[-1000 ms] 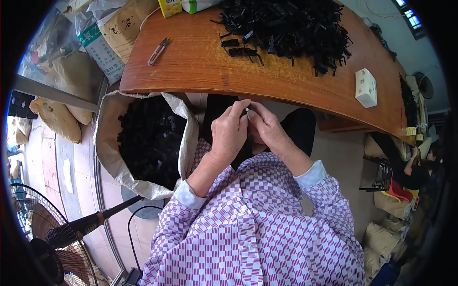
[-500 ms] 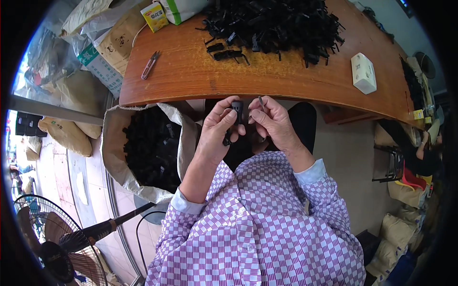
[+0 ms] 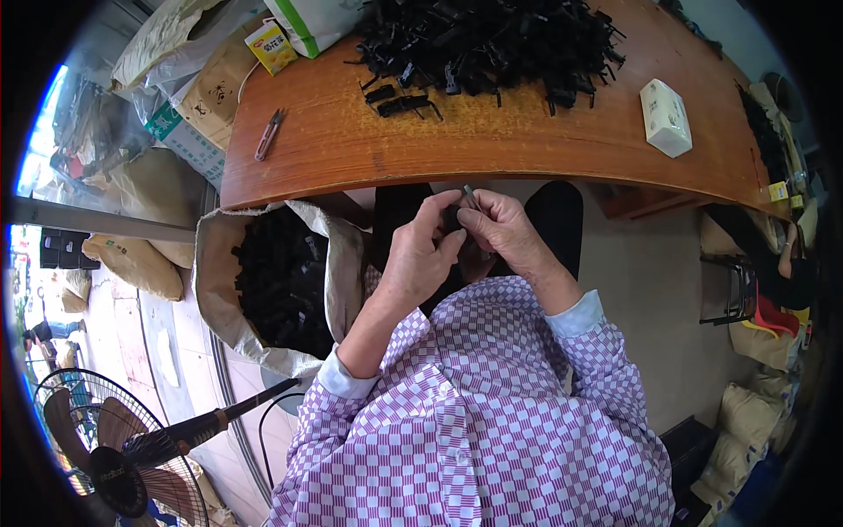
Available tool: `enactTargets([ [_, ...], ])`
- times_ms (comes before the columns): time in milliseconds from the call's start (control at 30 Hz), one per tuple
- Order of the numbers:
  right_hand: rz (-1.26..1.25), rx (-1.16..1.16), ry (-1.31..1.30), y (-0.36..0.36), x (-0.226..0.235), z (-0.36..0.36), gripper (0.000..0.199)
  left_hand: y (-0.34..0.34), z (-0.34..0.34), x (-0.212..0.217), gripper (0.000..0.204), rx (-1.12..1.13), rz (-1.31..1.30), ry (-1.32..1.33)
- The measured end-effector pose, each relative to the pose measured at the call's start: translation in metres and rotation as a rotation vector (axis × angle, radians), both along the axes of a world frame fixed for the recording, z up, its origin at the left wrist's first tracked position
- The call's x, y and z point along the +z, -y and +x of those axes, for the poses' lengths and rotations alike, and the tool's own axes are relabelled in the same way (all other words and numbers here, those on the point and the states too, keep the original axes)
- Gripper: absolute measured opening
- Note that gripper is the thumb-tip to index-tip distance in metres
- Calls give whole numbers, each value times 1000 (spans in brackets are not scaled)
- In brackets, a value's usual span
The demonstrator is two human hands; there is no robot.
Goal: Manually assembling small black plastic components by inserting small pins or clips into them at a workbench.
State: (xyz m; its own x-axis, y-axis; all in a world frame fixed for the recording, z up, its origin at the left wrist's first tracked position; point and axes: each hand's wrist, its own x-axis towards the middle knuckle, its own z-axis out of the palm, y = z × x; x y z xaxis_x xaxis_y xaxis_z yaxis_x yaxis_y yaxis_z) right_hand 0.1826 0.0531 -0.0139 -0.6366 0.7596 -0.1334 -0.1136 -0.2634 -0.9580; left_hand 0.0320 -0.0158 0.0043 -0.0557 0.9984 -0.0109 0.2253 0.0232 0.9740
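My left hand (image 3: 423, 256) is closed on a small black plastic part (image 3: 450, 218), mostly hidden behind the fingers. Right beside it, my right hand (image 3: 507, 230) pinches a thin, greyish, blade-like piece (image 3: 471, 197) between thumb and forefinger. Its lower end meets the black part, though the exact contact is hidden. Both hands are over my lap, just in front of the table edge. A large heap of similar black parts (image 3: 492, 48) covers the far middle of the table. More black parts (image 3: 283, 277) fill an open white woven sack (image 3: 219, 303) at my left.
On the wooden table (image 3: 527, 145) lie red-handled thread snips (image 3: 269, 136), a yellow carton (image 3: 270, 48) and a white tissue pack (image 3: 665, 119). A fan (image 3: 114, 470) stands at lower left. Brown sacks (image 3: 733, 430) line the right; another person's arm (image 3: 788, 250) shows far right.
My hands have come together, the left moving right toward the thin piece. The black part, plainly visible before, is now mostly covered by fingers. The view has shifted slightly.
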Motion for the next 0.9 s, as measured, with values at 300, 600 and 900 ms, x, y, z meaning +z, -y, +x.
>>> enactTargets([
  [300, 83, -29, 84, 6, 2, -13, 15, 5, -3, -3, 43, 9, 9, -172],
  [600, 121, 14, 107, 9, 2, -28, 24, 7, -21, -13, 39, 47, 45, 74],
  [900, 368, 102, 323, 18, 11, -56, 23, 12, -48, -17, 26, 136, 54, 180],
])
